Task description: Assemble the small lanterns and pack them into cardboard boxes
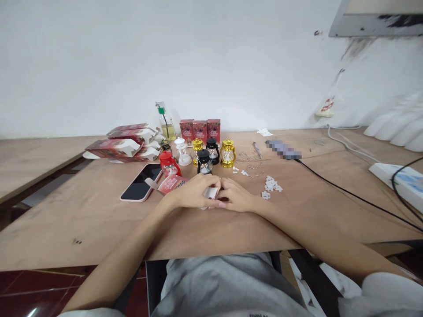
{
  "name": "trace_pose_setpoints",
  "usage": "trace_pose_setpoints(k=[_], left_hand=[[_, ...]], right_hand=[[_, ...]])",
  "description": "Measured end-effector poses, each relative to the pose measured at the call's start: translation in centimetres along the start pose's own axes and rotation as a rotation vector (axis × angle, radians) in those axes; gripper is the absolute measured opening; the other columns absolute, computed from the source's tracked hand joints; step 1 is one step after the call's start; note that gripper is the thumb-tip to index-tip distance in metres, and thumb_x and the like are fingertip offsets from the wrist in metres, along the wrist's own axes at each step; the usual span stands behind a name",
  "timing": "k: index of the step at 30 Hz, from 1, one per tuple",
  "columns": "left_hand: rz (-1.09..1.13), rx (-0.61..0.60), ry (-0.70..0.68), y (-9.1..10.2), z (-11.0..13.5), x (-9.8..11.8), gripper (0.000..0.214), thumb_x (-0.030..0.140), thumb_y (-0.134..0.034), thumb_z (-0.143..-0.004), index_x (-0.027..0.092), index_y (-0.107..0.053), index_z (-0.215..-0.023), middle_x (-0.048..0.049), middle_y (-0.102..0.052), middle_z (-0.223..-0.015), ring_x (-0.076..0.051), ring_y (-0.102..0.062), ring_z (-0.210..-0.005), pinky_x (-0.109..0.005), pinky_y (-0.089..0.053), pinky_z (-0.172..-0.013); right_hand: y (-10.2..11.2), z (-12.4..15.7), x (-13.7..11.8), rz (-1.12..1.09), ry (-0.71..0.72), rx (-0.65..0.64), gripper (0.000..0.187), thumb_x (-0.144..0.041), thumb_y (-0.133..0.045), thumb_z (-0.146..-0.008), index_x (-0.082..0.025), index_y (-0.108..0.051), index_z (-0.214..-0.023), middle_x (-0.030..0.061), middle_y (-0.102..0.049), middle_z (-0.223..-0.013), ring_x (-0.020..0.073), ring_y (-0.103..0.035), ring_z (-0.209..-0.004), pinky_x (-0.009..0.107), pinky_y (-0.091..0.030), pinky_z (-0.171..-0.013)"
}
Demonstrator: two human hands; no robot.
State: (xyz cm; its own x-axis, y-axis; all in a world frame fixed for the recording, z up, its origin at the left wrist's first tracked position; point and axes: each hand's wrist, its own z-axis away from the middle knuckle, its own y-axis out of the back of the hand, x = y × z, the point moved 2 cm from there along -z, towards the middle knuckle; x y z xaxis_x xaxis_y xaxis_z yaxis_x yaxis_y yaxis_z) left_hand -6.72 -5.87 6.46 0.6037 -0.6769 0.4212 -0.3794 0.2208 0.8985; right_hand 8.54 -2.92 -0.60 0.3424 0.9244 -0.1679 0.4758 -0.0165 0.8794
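A small red printed carton [172, 183] lies on its side, with a loose flap at its left end and white flaps at the end between my hands. My left hand [196, 192] is closed over the carton, thumb stretched along the near side. Meeting it from the right, my right hand [236, 196] pinches the white flap end; its fingertips are partly hidden. Just behind stand mini lanterns: a red lantern [169, 165], a black lantern [205, 163], a white lantern [183, 152], a gold lantern [228, 154] and several others.
Left of the carton lies a phone [140, 182]. Flattened red cartons [114, 148] are piled at back left, near a bottle [167, 125] and upright red boxes [199, 131]. To the right are white paper pieces [272, 184], bent wires [254, 167], a pen [257, 149] and a cable [346, 193].
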Motion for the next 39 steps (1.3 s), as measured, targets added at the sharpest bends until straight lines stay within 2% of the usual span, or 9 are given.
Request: trace_pose_setpoints(k=[5,10,13,17,23,30,34,36,39], left_hand=[[-0.015,-0.045,-0.02,0.7,0.6,0.1,0.029,0.041,-0.065,-0.076,0.018,-0.052,-0.087,-0.0011,-0.058,-0.087,-0.017,-0.05,-0.081,-0.028,-0.037,-0.078],[-0.032,-0.006,-0.025,1.2,0.7,-0.6,0.024,0.031,-0.059,-0.078,0.017,-0.053,-0.098,-0.0052,-0.057,-0.098,-0.02,-0.053,-0.091,-0.03,-0.039,-0.081],[-0.031,0.021,-0.024,1.0,0.5,-1.0,0.022,0.027,-0.055,-0.08,0.017,-0.054,-0.1,-0.007,-0.058,-0.103,-0.021,-0.054,-0.095,-0.032,-0.04,-0.084],[-0.065,0.03,0.01,0.5,0.3,-1.3,0.023,0.023,-0.053,-0.079,0.018,-0.053,-0.101,-0.0057,-0.06,-0.104,-0.021,-0.055,-0.096,-0.033,-0.038,-0.085],[-0.139,0.053,0.026,-0.1,0.0,-1.6,0.026,0.018,-0.051,-0.075,0.018,-0.052,-0.102,-0.005,-0.061,-0.105,-0.022,-0.056,-0.095,-0.033,-0.038,-0.083],[-0.415,0.045,-0.047,-0.4,0.0,-1.1,0.03,0.019,-0.048,-0.079,0.018,-0.058,-0.107,-0.009,-0.06,-0.111,-0.025,-0.057,-0.1,-0.036,-0.036,-0.079],[-0.555,0.175,-0.099,-0.8,-0.1,-1.1,0.027,0.022,-0.045,-0.085,0.019,-0.062,-0.106,-0.0091,-0.063,-0.116,-0.025,-0.06,-0.101,-0.039,-0.036,-0.081],[-0.58,0.291,-0.133,-1.2,-0.1,-1.3,0.026,0.02,-0.044,-0.087,0.019,-0.063,-0.105,-0.0074,-0.066,-0.114,-0.023,-0.061,-0.101,-0.039,-0.037,-0.084],[-0.59,0.482,-0.181,-1.7,-0.2,-1.6,0.027,0.013,-0.042,-0.088,0.018,-0.064,-0.103,-0.0048,-0.07,-0.108,-0.02,-0.063,-0.1,-0.036,-0.039,-0.085]], right_hand=[[0.2,-0.1,-0.1,-0.034,-0.029,0.001,0.02,-0.038,-0.062,-0.085,-0.022,-0.074,-0.086,0.0078,-0.06,-0.095,0.0196,-0.052,-0.089,0.034,-0.043,-0.078],[0.2,-0.3,-0.2,-0.041,-0.098,0.005,0.026,-0.042,-0.058,-0.086,-0.022,-0.074,-0.089,0.0076,-0.06,-0.094,0.0189,-0.052,-0.089,0.033,-0.042,-0.078],[0.0,-0.4,0.1,-0.065,-0.132,0.017,0.029,-0.044,-0.055,-0.087,-0.022,-0.073,-0.094,0.0086,-0.061,-0.096,0.0197,-0.052,-0.091,0.034,-0.043,-0.079],[-0.1,-0.4,0.5,-0.107,-0.134,0.026,0.025,-0.038,-0.055,-0.089,-0.023,-0.072,-0.097,0.0073,-0.062,-0.092,0.0184,-0.053,-0.088,0.032,-0.044,-0.079],[0.2,-0.4,0.4,-0.072,-0.156,0.027,0.025,-0.036,-0.055,-0.089,-0.02,-0.072,-0.098,0.0084,-0.064,-0.09,0.0189,-0.054,-0.086,0.033,-0.044,-0.077],[0.1,-0.5,0.6,-0.114,-0.171,0.076,0.015,-0.023,-0.06,-0.087,-0.019,-0.073,-0.091,0.0075,-0.068,-0.089,0.018,-0.056,-0.082,0.032,-0.045,-0.076],[0.3,-0.6,1.2,-0.35,-0.285,0.173,0.012,-0.018,-0.061,-0.084,-0.018,-0.073,-0.083,0.0054,-0.071,-0.086,0.0164,-0.06,-0.081,0.03,-0.046,-0.077],[0.3,-0.6,1.5,-0.51,-0.361,0.232,0.013,-0.022,-0.062,-0.084,-0.018,-0.074,-0.082,0.0047,-0.072,-0.085,0.0162,-0.061,-0.081,0.03,-0.046,-0.077],[0.3,-0.6,1.8,-0.732,-0.481,0.301,0.018,-0.033,-0.064,-0.081,-0.017,-0.074,-0.081,0.0037,-0.072,-0.08,0.0151,-0.061,-0.072,0.028,-0.047,-0.069]])
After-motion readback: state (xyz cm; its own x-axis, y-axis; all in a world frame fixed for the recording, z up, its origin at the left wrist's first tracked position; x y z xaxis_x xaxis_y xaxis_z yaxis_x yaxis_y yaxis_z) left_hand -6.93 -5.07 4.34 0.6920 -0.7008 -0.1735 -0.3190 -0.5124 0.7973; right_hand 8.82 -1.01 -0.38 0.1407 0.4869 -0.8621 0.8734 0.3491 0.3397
